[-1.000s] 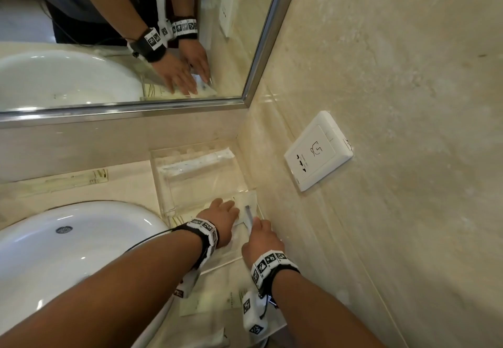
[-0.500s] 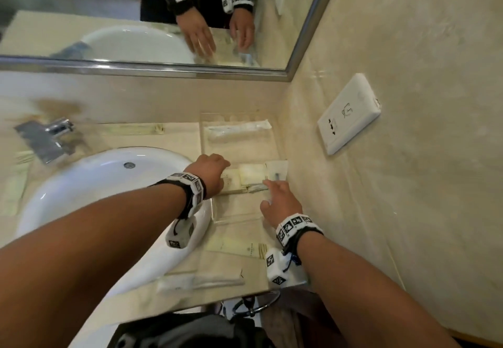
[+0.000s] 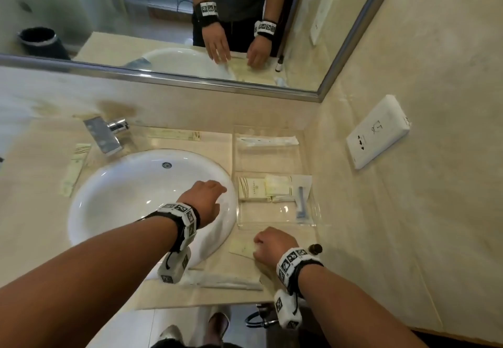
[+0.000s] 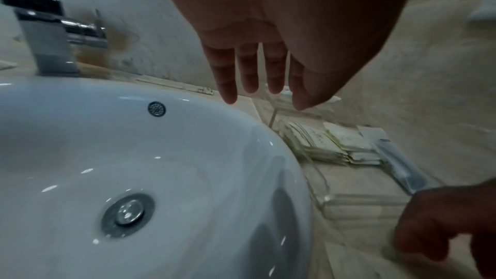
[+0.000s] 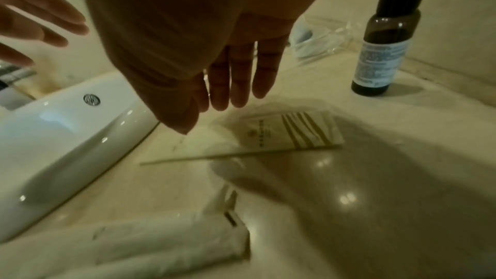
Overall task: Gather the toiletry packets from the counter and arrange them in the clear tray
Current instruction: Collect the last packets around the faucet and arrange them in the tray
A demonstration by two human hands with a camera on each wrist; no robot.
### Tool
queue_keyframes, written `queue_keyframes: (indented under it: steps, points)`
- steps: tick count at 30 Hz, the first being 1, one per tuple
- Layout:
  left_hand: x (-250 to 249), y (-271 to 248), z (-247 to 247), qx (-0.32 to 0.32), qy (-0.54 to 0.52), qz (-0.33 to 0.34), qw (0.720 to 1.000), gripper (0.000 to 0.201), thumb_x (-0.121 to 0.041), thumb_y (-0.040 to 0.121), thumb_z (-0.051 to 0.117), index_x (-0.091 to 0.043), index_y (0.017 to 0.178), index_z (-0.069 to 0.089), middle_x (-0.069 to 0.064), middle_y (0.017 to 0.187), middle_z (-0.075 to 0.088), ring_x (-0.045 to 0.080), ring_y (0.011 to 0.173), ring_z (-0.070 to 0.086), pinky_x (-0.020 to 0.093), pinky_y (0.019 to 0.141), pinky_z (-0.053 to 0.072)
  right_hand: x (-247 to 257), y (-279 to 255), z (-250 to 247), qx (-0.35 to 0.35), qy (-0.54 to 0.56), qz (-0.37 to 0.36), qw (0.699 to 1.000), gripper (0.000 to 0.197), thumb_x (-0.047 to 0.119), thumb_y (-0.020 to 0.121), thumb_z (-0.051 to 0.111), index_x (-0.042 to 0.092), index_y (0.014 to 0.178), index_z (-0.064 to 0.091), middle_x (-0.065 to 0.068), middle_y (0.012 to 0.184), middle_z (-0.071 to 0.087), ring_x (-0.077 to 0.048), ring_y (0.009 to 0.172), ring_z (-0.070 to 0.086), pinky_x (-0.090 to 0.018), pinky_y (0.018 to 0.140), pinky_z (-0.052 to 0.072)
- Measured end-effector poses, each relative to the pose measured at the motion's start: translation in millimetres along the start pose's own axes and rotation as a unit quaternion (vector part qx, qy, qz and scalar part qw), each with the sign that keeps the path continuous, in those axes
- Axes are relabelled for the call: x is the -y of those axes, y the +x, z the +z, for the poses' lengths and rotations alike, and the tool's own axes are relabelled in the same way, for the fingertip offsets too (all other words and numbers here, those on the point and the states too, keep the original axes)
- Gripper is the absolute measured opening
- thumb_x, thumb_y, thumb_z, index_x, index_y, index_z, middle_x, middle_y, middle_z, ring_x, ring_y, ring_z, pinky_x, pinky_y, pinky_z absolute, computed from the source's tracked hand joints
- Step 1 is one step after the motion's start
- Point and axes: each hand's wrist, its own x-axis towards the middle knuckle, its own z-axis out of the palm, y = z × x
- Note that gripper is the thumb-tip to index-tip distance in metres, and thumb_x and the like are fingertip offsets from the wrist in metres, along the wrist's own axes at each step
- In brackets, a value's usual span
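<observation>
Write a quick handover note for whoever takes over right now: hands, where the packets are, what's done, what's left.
Left hand: open, empty, over the sink.
Right hand: open, fingers straight, reaching down to the flat packet on the counter in front of the clear tray; not gripped.
Done: long white packet in the tray's far section; small packets and blue razor in the near section.
Left: the flat packet, white packet at the counter's front edge, packet behind the sink, packet left of the tap.
</observation>
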Motion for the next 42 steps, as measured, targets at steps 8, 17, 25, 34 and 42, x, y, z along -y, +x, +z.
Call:
queue_keyframes:
  steps: [8,17,25,34,42]
  points:
    - [27.5,-50.7,7.5,-0.015,-0.023,-0.015,1.000,0.049,-0.026,0.096,0.048,-0.029,0.145,0.040,-0.009,0.151,0.037,0.020,0.134,0.035,0.037,0.104,0.042,21.8,-4.5,33.9,-0.032,-0.105,0.069,0.992,0.053,0.014,0.083,0.066,0.019,0.132,0.047,-0.009,0.127,0.049,-0.029,0.111,0.053,-0.043,0.086,0.052]
    - [52.4,-79.1,5.4,-0.006,-0.018,-0.033,0.999,0.049,-0.025,0.096,0.047,-0.031,0.144,0.041,-0.010,0.151,0.037,0.019,0.134,0.036,0.038,0.106,0.041,26.4,4.2,36.7,-0.041,-0.066,0.113,0.991,0.053,0.016,0.081,0.069,0.019,0.130,0.049,-0.006,0.131,0.046,-0.026,0.121,0.048,-0.040,0.095,0.050]
    - [48.2,-88.3,4.7,-0.014,-0.005,-0.013,1.000,0.050,-0.024,0.096,0.048,-0.030,0.144,0.041,-0.009,0.151,0.038,0.020,0.133,0.037,0.037,0.104,0.041,32.2,-16.2,31.3,-0.057,-0.015,0.082,0.995,0.040,0.012,0.092,0.047,0.021,0.131,0.048,-0.005,0.123,0.059,-0.026,0.108,0.063,-0.032,0.089,0.049]
    - [49.8,-93.2,2.5,-0.028,-0.008,-0.010,1.000,0.050,-0.027,0.096,0.048,-0.031,0.145,0.039,-0.007,0.151,0.037,0.021,0.131,0.040,0.036,0.103,0.042,60.1,-32.3,-12.3,-0.192,-0.011,-0.013,0.981,0.024,0.028,0.101,0.045,0.021,0.114,0.063,0.000,0.104,0.057,-0.021,0.086,0.059,-0.031,0.067,0.043]
    - [59.6,-87.0,-9.5,-0.032,-0.025,-0.026,0.999,0.042,-0.037,0.098,0.046,-0.031,0.140,0.045,-0.006,0.134,0.057,0.018,0.119,0.056,0.035,0.096,0.046,133.8,2.9,-51.3,-0.195,0.016,-0.142,0.970,0.022,0.035,0.099,0.047,0.027,0.104,0.067,0.004,0.101,0.056,-0.021,0.083,0.060,-0.032,0.067,0.044]
